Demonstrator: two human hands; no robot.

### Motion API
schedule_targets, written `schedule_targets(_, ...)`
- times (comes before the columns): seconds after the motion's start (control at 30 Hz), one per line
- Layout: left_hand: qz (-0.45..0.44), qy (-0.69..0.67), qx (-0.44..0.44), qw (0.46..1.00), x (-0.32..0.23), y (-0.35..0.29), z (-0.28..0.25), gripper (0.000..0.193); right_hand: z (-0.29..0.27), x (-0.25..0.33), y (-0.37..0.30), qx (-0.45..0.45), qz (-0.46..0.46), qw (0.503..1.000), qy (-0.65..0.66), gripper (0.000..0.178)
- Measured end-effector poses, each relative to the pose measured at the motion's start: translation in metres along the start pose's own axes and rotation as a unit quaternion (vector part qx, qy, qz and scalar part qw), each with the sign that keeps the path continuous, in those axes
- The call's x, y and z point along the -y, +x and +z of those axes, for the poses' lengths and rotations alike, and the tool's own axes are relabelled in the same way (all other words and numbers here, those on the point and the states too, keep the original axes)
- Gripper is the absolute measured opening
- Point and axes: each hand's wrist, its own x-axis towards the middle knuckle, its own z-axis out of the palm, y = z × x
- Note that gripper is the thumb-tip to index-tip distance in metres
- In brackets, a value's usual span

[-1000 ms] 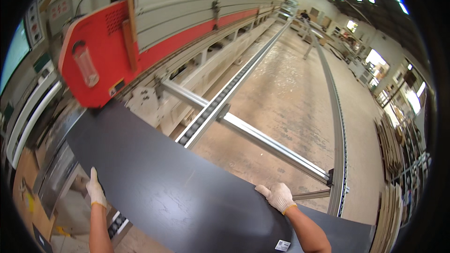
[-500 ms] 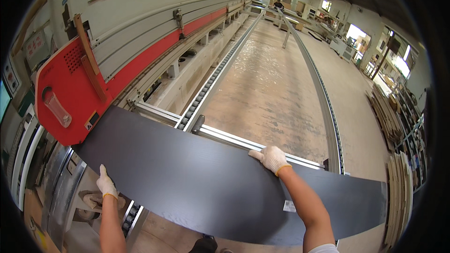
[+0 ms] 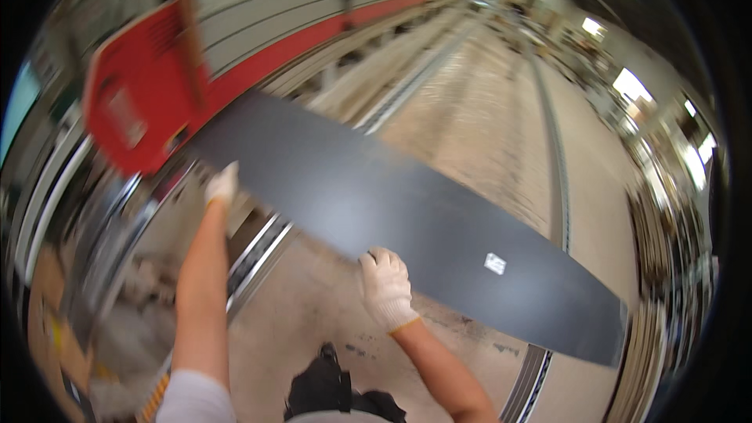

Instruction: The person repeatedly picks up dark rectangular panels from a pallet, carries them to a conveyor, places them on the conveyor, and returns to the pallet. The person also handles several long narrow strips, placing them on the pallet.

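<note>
So the long dark panel [image 3: 337, 180] is lying across the roller rails [image 3: 262, 254], left end right by the red machine housing [image 3: 137, 94], white label [image 3: 495, 264] facing up. Person's gloved left hand [image 3: 222, 182] is at the near edge, kinda blurry, can't tell if it's gripping. Right hand [image 3: 386, 286] has its fingers curled at that same edge, can't tell if they're clamped on it.

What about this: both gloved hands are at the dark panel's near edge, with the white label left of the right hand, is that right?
Wrong side: the head view shows the white label to the right of the right hand; the rest stands.
</note>
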Motion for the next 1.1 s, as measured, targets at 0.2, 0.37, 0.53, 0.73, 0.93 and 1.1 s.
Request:
schedule_targets(0.2, 0.112, -0.14, 0.103, 0.978, 0.069, -0.222, -0.033, 0.047, 0.065, 0.037, -0.19, 0.074, -0.075, 0.979, 0.172, 0.046)
schedule_targets(0.37, 0.13, -0.209, 0.023, 0.969, 0.245, -0.513, -0.065, 0.038, 0.132, -0.054, -0.343, 0.396, 0.053, 0.911, 0.106, 0.047)
schedule_targets(0.53, -0.205, 0.142, 0.179, 0.952, 0.372, -0.771, -0.095, 0.059, 0.151, -0.118, -0.409, 0.579, -0.187, 0.789, -0.084, 0.045)
schedule_targets(0.73, -0.302, 0.026, 0.06, 0.951, 0.448, -0.839, -0.131, 0.059, 0.196, -0.006, -0.324, 0.48, -0.291, 0.827, -0.038, 0.038)
schedule_targets(0.93, -0.298, -0.03, -0.062, 0.952, 0.572, -0.878, -0.169, 0.046, 0.261, 0.254, -0.325, 0.426, -0.253, 0.866, 0.077, 0.04)
schedule_targets(1.1, -0.275, 0.041, -0.023, 0.96, 0.761, -0.941, -0.217, 0.049, 0.418, 0.419, -0.446, 0.518, -0.139, 0.813, 0.225, 0.037)
